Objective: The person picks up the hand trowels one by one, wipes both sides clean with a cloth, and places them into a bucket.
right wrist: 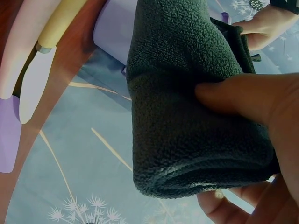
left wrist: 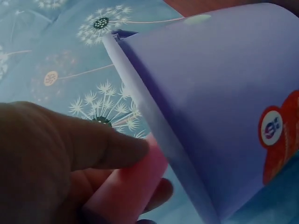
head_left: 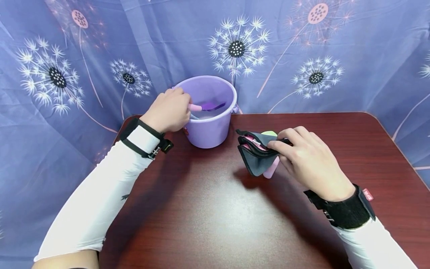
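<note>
My left hand (head_left: 172,109) holds the pink handle (head_left: 194,107) of a purple-bladed utensil (head_left: 213,107) over the near-left rim of a light purple bucket (head_left: 209,133). The blade reaches inside the bucket; in the left wrist view, thumb and fingers curl round the pink handle (left wrist: 135,179) beside the rim. To the right, my right hand (head_left: 310,162) pinches a folded dark grey towel (head_left: 256,164) with black edging, above the table. Its thumb presses on the fuzzy face of the towel (right wrist: 173,93) in the right wrist view, fingers underneath.
On the wooden table (head_left: 215,209), partly hidden behind the towel, lie a yellow-handled utensil with a pale blade (right wrist: 38,84) and a pink-handled one with a purple head (right wrist: 9,135). A blue dandelion-print cloth (head_left: 188,37) hangs behind the table's back edge.
</note>
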A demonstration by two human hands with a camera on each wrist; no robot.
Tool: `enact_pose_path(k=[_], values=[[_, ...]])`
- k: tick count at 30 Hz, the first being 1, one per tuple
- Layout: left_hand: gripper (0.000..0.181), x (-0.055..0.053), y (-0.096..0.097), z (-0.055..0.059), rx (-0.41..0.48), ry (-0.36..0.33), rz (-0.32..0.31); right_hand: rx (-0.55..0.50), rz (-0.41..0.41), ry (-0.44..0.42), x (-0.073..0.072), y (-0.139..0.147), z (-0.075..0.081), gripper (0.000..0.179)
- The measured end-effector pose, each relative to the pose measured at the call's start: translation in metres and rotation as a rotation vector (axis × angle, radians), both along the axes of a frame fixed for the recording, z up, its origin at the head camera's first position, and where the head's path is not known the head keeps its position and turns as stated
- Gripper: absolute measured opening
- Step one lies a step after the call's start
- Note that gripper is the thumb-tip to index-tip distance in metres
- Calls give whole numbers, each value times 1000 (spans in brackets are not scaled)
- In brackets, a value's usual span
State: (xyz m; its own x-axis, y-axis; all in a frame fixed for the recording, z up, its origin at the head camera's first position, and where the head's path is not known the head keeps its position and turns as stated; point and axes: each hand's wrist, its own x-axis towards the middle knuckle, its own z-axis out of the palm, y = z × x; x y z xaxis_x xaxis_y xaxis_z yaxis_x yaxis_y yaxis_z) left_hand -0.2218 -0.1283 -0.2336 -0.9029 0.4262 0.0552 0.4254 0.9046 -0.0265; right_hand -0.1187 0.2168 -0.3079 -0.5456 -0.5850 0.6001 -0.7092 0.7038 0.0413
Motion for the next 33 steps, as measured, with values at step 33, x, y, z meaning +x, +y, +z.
enact_pose_path(k=[33], values=[[27, -26, 10, -2, -15, -198, -8, -21, -15, -7, 2, 7, 8, 33]])
